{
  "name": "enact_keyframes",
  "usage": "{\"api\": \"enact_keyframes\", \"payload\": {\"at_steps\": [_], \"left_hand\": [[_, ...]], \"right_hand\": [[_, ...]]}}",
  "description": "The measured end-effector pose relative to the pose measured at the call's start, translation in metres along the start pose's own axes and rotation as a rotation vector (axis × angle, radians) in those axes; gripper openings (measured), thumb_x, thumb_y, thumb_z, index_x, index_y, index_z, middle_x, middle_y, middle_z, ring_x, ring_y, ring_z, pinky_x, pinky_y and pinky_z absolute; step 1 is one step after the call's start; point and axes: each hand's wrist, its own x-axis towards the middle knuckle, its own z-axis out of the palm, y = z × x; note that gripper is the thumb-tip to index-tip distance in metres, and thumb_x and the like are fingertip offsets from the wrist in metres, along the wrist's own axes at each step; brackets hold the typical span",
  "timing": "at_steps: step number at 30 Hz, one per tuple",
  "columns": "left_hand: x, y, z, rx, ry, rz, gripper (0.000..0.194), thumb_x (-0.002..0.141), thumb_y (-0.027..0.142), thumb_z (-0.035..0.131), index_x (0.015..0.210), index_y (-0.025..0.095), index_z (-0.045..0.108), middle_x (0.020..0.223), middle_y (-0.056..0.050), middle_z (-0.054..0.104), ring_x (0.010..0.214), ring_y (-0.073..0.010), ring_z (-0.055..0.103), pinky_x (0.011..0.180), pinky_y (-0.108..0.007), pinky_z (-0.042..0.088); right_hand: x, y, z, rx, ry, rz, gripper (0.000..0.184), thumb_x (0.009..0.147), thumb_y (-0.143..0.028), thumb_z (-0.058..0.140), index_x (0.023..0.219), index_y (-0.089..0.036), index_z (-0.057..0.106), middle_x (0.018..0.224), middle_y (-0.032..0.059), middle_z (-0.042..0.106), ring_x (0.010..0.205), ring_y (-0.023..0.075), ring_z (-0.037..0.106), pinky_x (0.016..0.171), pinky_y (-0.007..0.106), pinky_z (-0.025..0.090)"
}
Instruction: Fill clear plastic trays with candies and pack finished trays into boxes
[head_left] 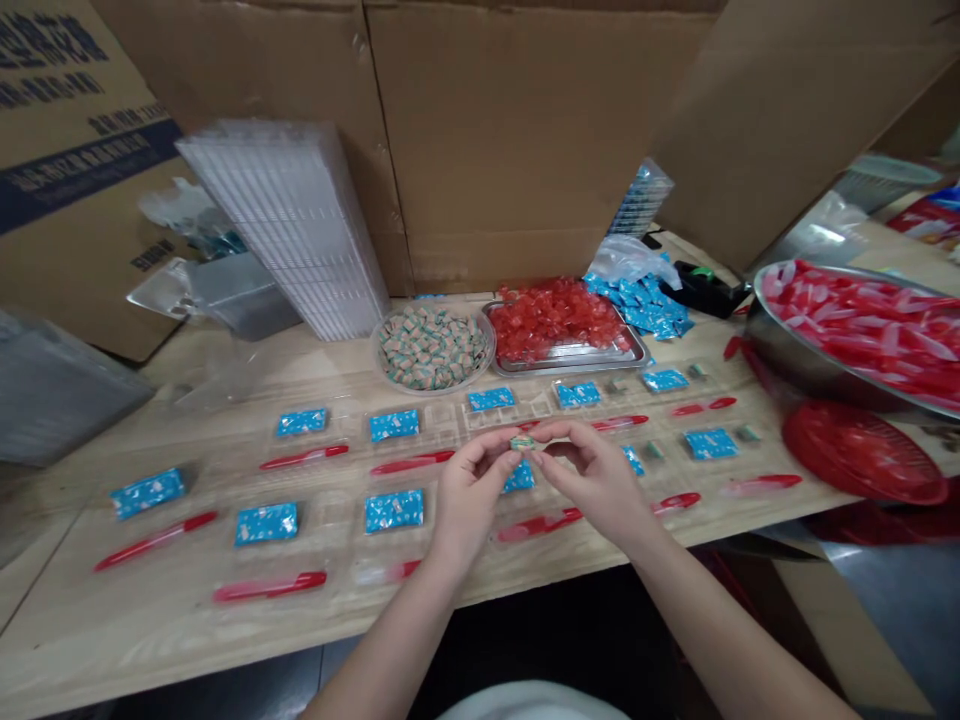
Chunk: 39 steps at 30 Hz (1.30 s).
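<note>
My left hand (471, 485) and my right hand (592, 475) meet over the middle of the table. Between their fingertips they pinch a small green-and-tan wrapped piece (523, 442), partly covered by the fingers. Below and around them lie transparent plastic trays, many bearing a blue printed packet (394, 511) and a slim red pen-shaped item (540, 525). Some trays on the right also hold a small wrapped piece (748, 433). Just beyond my hands stands a round transparent bowl (381, 372) heaped with similar wrapped pieces.
A metal tray (577, 360) of red wrapped pieces sits behind, beside loose blue packets (656, 305). At right are a steel basin (780, 330) of red-and-white items and a red basket (862, 455). Stacked plastic trays (300, 230) lean against cardboard (510, 150).
</note>
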Motion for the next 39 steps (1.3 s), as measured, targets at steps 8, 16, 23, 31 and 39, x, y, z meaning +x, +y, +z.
{"api": "enact_keyframes", "payload": {"at_steps": [8,16,23,31,39], "left_hand": [[0.002,-0.009,-0.006,0.262,-0.023,0.025,0.02,0.072,0.027,0.066,0.091,0.02,0.067,0.092,-0.006,0.068,0.085,-0.0182,0.062,0.078,-0.028,0.046],[0.009,-0.022,-0.03,0.832,-0.258,0.242,0.016,0.077,0.022,0.057,0.089,0.025,0.068,0.093,-0.005,0.067,0.089,-0.022,0.058,0.083,-0.032,0.04],[0.009,-0.026,-0.029,0.902,-0.248,0.248,0.014,0.076,0.02,0.058,0.087,0.023,0.066,0.09,-0.004,0.065,0.086,-0.0203,0.057,0.081,-0.031,0.04],[0.009,-0.029,-0.031,1.133,-0.282,0.287,0.016,0.079,0.018,0.055,0.094,0.022,0.061,0.096,-0.003,0.063,0.091,-0.0183,0.057,0.082,-0.03,0.043],[0.009,-0.027,-0.031,1.176,-0.29,0.302,0.019,0.079,0.018,0.055,0.097,0.022,0.06,0.1,-0.003,0.063,0.093,-0.0184,0.057,0.083,-0.03,0.044]], "right_hand": [[0.01,0.018,-0.028,0.091,-0.119,0.277,0.023,0.069,-0.036,0.064,0.082,-0.017,0.06,0.073,0.0009,0.062,0.062,0.0113,0.057,0.054,0.024,0.047],[0.018,0.053,-0.045,-0.6,-0.229,0.171,0.008,0.07,-0.021,0.056,0.073,-0.018,0.062,0.066,0.0005,0.064,0.062,0.0145,0.059,0.058,0.026,0.042],[0.011,0.05,-0.03,-0.815,-0.217,0.059,0.012,0.074,-0.019,0.056,0.075,-0.02,0.068,0.069,0.0024,0.067,0.064,0.0155,0.06,0.059,0.025,0.043],[0.001,0.064,-0.03,-1.011,-0.115,-0.118,0.014,0.079,-0.019,0.057,0.08,-0.017,0.07,0.079,0.0083,0.061,0.08,0.0208,0.055,0.077,0.031,0.043],[0.0,0.059,-0.031,-1.085,-0.155,-0.209,0.016,0.083,-0.017,0.05,0.084,-0.017,0.067,0.082,0.0092,0.058,0.082,0.0221,0.052,0.078,0.034,0.043]]}}
